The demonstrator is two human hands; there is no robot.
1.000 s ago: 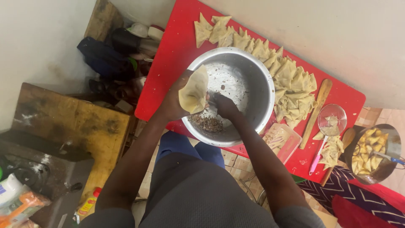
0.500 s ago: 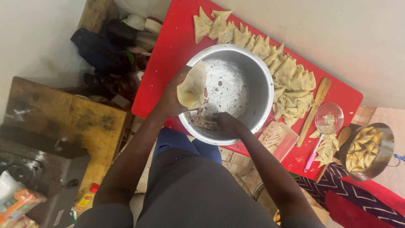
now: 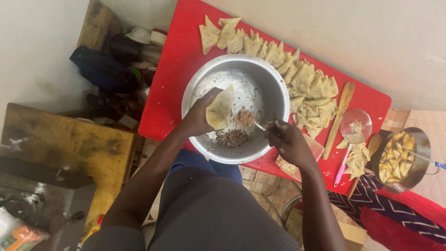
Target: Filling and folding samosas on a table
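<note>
- Bowl (image 3: 278, 95) sits on table (image 3: 172, 69), at its near edge.
- Left hand (image 3: 200, 114) holds pastry cone (image 3: 220, 108) over bowl; right hand (image 3: 288, 142) at bowl's right rim holds spoon (image 3: 253, 122) just beside cone.
- Filling (image 3: 232, 137) lies in bowl bottom, below cone.
- Folded pastries (image 3: 302, 79) lie behind and right of bowl.
- Rolling pin (image 3: 339, 118) right of pastries; strainer (image 3: 355, 126) right of pin.
- Pot (image 3: 402, 160) stands beyond table's right end.

Dull scratched metal bowl (image 3: 272, 88); glossy red plastic table (image 3: 169, 79); wooden stick (image 3: 339, 118).
</note>
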